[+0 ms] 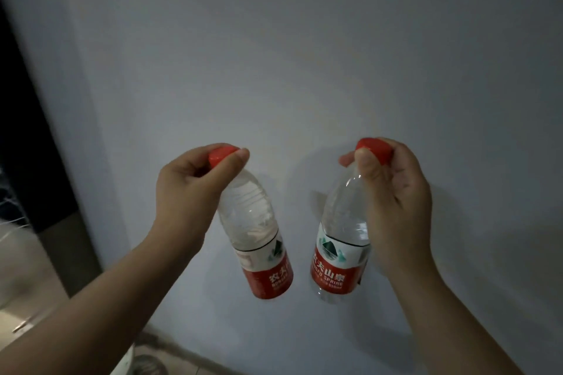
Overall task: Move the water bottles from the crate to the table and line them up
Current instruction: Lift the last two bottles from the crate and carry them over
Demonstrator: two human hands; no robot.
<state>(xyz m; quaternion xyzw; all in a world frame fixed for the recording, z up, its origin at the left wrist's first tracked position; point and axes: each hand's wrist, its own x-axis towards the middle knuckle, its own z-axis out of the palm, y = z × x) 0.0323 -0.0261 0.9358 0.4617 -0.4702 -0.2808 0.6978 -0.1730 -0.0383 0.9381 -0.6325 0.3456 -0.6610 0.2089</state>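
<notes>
Two clear water bottles with red caps and red-and-white labels hang in the air in front of a pale wall. My left hand [189, 192] grips the left bottle [256, 240] by its cap, and the bottle tilts with its base toward the right. My right hand [393, 192] holds the right bottle [338, 246] by its cap, its base slanting slightly leftward. The two bottles are close together but apart. Neither the crate nor the table is in view.
A plain pale wall [304, 55] fills most of the view. A dark doorway or frame [27, 131] runs down the left side, with tiled floor [33, 277] below it. A strip of floor [182, 356] shows at the wall's base.
</notes>
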